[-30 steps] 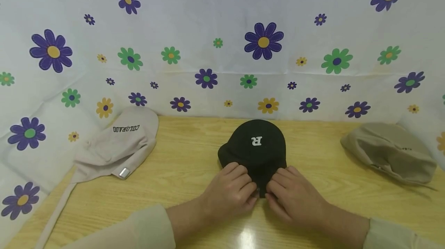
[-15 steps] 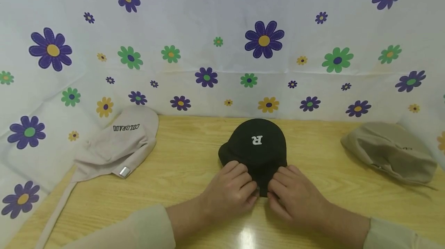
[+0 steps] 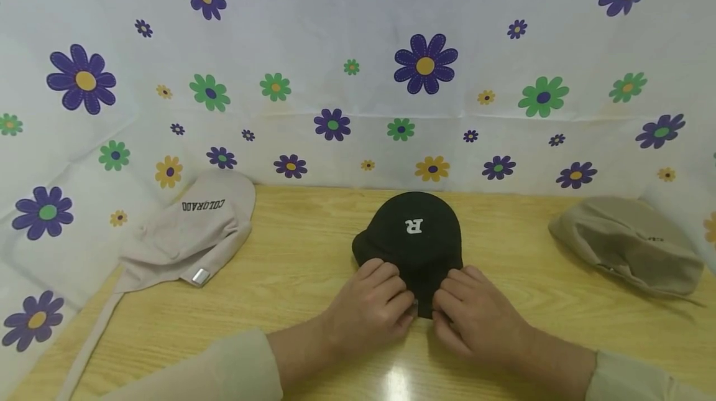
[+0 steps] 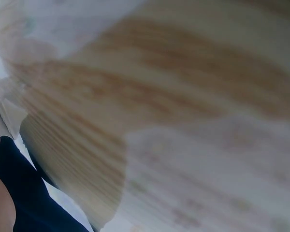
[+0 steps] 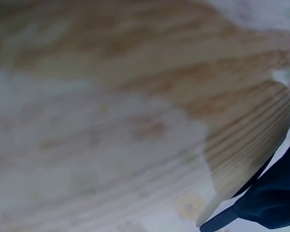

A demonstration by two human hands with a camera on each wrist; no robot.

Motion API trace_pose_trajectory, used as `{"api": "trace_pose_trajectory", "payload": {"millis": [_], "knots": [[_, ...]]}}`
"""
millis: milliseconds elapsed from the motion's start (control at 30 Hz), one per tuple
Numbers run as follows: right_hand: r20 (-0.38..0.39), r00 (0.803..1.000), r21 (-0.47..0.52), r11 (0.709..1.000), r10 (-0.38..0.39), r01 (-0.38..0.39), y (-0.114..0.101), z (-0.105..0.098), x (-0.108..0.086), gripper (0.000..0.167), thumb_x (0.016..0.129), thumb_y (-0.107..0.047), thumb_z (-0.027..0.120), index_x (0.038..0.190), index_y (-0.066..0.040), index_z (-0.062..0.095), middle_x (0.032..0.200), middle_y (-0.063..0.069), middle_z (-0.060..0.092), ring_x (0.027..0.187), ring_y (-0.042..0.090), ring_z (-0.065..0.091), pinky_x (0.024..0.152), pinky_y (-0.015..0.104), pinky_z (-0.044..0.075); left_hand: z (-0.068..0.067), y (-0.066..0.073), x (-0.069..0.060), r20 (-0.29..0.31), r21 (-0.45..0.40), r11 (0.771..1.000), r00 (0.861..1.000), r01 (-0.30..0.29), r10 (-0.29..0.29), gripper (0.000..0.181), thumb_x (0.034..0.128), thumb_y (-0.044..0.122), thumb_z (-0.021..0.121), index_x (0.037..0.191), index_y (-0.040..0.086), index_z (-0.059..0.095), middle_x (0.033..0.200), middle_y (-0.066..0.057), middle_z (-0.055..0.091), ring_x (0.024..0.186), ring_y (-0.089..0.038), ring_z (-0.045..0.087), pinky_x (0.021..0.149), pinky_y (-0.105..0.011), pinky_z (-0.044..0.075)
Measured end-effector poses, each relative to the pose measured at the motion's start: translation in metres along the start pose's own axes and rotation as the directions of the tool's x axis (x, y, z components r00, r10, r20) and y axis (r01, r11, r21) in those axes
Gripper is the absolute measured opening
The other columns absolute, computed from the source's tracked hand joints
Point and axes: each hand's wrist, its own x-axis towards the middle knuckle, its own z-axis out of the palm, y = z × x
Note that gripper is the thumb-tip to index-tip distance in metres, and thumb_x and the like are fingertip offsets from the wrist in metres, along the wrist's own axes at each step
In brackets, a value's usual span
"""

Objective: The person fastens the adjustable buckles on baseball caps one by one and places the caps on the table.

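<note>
A black cap (image 3: 414, 221) with a white letter R lies at the middle of the table, its near edge toward the person. The left hand (image 3: 371, 301) grips the left side of that near edge with curled fingers. On the other side of a small gap, the right hand (image 3: 475, 314) pinches the edge too, its thumb low by the cap's strap end. Fingertips of both hands are hidden behind the knuckles and fabric. In the left wrist view, part of the black cap (image 4: 24, 188) shows beside the hand; the right wrist view holds dark cap fabric (image 5: 270, 198) at its lower right.
A pale pink cap (image 3: 190, 227) lettered COLORADO, with a metal buckle and long strap, lies at the left. A khaki cap (image 3: 626, 245) lies at the right. Behind the wooden table (image 3: 302, 252) hangs a white flowered cloth (image 3: 358, 28).
Both hands keep their hold on the black cap. The right hand has shifted very slightly right, widening the gap between the hands a little. The other caps have not moved.
</note>
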Motion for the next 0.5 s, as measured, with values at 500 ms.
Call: {"api": "trace_pose_trajectory", "payload": {"millis": [500], "knots": [[0.018,1.000,-0.003,1.000,0.023,-0.023,-0.0001,0.0018,0.0006,0.026,0.099,-0.030,0.045,0.080,-0.017,0.058,0.077,-0.007,0.050,0.075,0.013,0.045,0.070,0.027,0.035,0.0008,-0.0031,-0.0015,-0.075,-0.019,0.998,0.996,-0.057,0.056,0.008,0.0798,0.017,0.066,0.076,0.013,0.072,0.072,0.004,0.066,0.077,-0.016,0.059,0.078,-0.032,0.045]]}}
